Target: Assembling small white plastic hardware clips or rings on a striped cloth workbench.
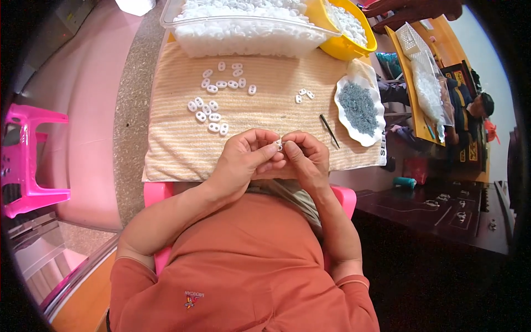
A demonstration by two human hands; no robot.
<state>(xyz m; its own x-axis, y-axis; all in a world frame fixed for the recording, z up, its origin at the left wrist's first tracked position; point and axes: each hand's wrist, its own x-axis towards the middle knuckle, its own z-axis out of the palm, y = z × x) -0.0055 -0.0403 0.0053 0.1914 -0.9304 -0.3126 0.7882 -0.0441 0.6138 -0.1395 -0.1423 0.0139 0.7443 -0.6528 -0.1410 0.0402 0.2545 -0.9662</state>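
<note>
While both forearms come in from six o'clock, the left hand and the right hand meet over the near edge of the cloth, thumbs and fingertips pinching a tiny whitish piece between them. Its shape is mostly hidden by the fingers, though a small ring-like part shows.

Taking the piece as the clock's centre, white ovals, each with two holes, lie loose at ten o'clock, and a second group of ovals spreads at eleven. At one o'clock sit three smaller ovals, close together. A slim black tool lies tilted between two and three, just short of a wavy white dish of grey-blue bits at two.

Farther out, a clear tub heaped with white pieces stands between eleven and twelve; just beside it, at one, is a yellow basin, also holding white pieces. A pink stool stands at nine, well apart. Between two and three, a co-worker is near another table.
</note>
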